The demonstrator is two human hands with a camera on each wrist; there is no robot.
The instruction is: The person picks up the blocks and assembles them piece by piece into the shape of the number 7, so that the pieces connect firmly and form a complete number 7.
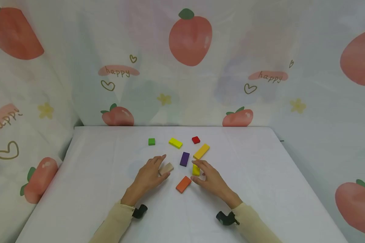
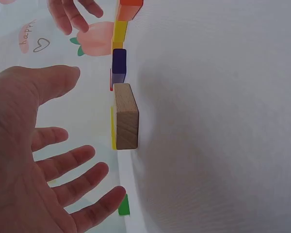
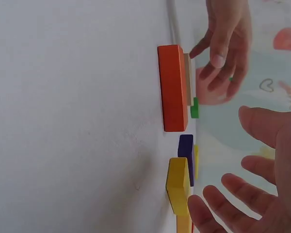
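Observation:
My left hand (image 1: pixel 149 173) hovers beside a plain wooden block (image 1: pixel 167 168), thumb and fingers parted on either side of it. In the left wrist view, a gap shows between those fingers and the wooden block (image 2: pixel 127 119). Over a short yellow block (image 1: pixel 196 170) is my right hand (image 1: pixel 212 179), which partly covers it. An orange block (image 1: pixel 183 184) lies just left of the right thumb. The right wrist view shows nothing between the spread fingers, with the yellow block (image 3: pixel 177 184) and the orange block (image 3: pixel 172 90) beyond them.
A purple block (image 1: pixel 184 159) lies between the hands. Farther back are an amber block (image 1: pixel 201 151), a bright yellow block (image 1: pixel 175 143), a green block (image 1: pixel 151 141) and a red block (image 1: pixel 196 140). The white-covered table (image 1: pixel 249 158) meets a fruit-printed cloth (image 1: pixel 188 98) behind.

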